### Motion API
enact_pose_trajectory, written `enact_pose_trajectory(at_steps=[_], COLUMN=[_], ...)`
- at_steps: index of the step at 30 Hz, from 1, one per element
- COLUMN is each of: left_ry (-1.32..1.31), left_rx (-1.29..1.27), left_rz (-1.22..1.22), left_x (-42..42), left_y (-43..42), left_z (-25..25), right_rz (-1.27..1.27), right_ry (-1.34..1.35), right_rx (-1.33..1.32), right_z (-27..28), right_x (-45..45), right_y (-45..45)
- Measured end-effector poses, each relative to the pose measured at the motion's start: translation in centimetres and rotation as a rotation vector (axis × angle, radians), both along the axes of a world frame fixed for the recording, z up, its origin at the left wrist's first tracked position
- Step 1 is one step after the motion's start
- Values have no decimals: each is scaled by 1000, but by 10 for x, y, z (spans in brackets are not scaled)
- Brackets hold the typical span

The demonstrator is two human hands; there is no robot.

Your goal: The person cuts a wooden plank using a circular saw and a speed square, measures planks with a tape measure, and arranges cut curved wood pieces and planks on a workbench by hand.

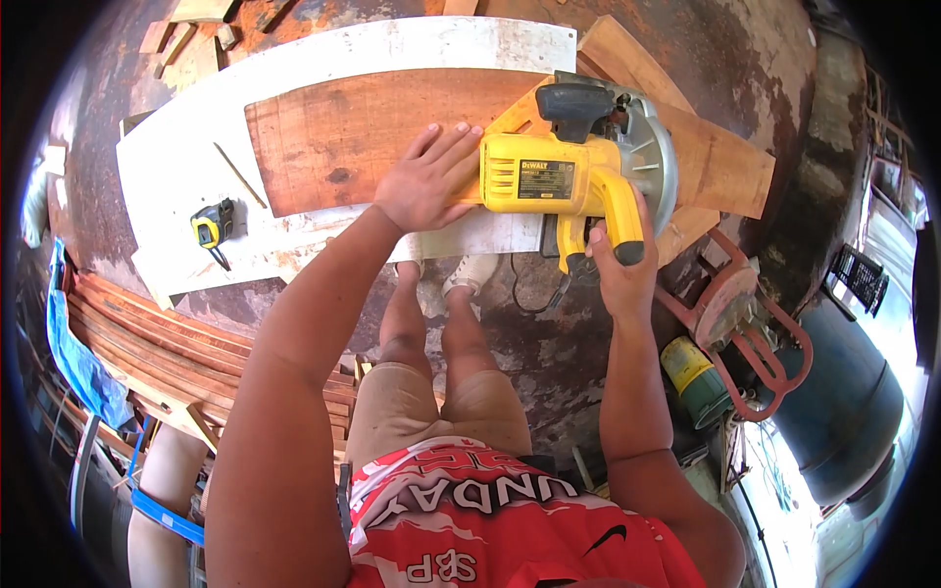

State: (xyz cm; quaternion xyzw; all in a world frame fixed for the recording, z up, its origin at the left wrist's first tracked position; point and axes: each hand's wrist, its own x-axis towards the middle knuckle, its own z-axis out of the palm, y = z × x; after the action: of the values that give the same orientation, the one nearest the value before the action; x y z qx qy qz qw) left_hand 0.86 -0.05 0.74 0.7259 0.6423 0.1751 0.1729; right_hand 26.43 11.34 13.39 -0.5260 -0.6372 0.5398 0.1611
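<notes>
A yellow circular saw [544,174] with a black motor cap and a grey blade guard rests on a long reddish wooden board [333,147]. My right hand [622,269] is wrapped around the saw's rear handle. Flat on the board, just left of the saw, lies my left hand [426,181], its fingers stretched out and its fingertips close to the yellow housing. The board lies across a white work surface [412,47] and reaches past its right end. The blade itself is hidden under the saw.
On the white surface at left are a tape measure [211,230] and a thin pencil-like stick [240,174]. Stacked planks [167,333] lie at lower left. A red plastic chair [730,304] and a yellow-green bucket [696,382] stand at right. A black cord [529,299] hangs below the saw.
</notes>
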Motion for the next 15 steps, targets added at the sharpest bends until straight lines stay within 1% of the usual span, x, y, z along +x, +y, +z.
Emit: enact_pose_trajectory(at_steps=[7, 10, 15], left_ry=[8, 13, -38], left_rx=[-24, -31, -25], left_rz=[-6, -16, 1], left_x=[-1, -2, -2], left_y=[0, 0, 0], left_z=[0, 1, 1], right_rz=[17, 72, 29], right_ry=[0, -12, 8], right_rx=[46, 133, 75], right_z=[-6, -8, -7], right_x=[-5, -7, -11], right_y=[9, 12, 16])
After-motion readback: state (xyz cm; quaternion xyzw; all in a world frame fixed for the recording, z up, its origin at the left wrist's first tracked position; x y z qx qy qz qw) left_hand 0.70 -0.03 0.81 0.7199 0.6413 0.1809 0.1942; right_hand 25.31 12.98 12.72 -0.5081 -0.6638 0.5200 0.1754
